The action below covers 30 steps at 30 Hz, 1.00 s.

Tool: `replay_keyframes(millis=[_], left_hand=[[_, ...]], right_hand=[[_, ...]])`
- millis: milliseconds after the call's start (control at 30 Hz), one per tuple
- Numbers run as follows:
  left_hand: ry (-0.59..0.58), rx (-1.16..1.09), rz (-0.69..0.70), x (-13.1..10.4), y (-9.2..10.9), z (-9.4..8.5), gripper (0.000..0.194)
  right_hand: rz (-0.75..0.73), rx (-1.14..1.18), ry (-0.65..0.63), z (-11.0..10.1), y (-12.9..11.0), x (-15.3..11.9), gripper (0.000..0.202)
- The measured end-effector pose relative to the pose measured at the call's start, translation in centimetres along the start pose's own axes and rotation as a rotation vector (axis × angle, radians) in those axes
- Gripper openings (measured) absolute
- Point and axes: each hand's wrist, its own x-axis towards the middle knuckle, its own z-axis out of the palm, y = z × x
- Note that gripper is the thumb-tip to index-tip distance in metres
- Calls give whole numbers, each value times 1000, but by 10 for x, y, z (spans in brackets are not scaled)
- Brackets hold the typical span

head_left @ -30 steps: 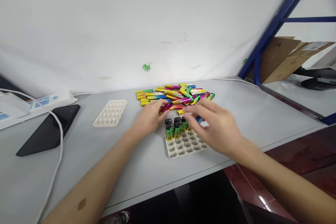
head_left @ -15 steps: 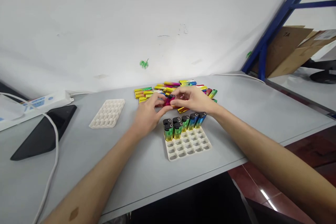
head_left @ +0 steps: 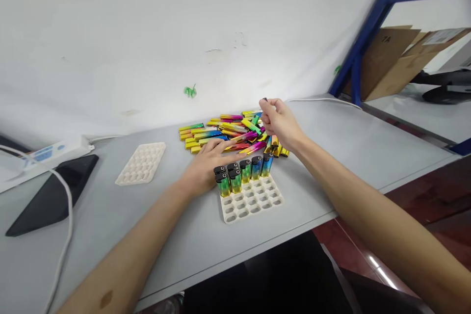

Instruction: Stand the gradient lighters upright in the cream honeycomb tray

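Grey tabletop (head_left: pixel 110 216) against a white wall carries a heap of shiny rainbow-coloured lighters (head_left: pixel 228 132). Raised above the heap's far end, the right hand (head_left: pixel 279 122) pinches something small and dark between its fingertips. Flat and open, the left hand (head_left: pixel 204 167) rests beside the cream honeycomb tray (head_left: pixel 253 201), touching the heap's near edge.

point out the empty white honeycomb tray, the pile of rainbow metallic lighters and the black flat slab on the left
empty white honeycomb tray (head_left: pixel 140 163), head view, middle cells
pile of rainbow metallic lighters (head_left: pixel 221 132), head view, centre of heap
black flat slab (head_left: pixel 51 195), head view, top face
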Motion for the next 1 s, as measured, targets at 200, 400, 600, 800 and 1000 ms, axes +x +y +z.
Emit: replay_keyframes(millis=[200,400,600,800,1000], left_hand=[[80,-25,-8,-3,0,-6,37],[120,2,-34,-3,4,-11,11],[53,69,-56,-4,4,-10,9],[32,56,-66,-4,4,-10,12],[-41,62,-75,-4,1,-10,22]], right_hand=[[-176,-123,-91,-2,10,-1,38],[45,-66,-198,4,4,-8,56],[132,-3,-302,8,7,-12,50],[131,36,-320,9,7,-13,45],[148,-2,-250,12,7,-13,52]])
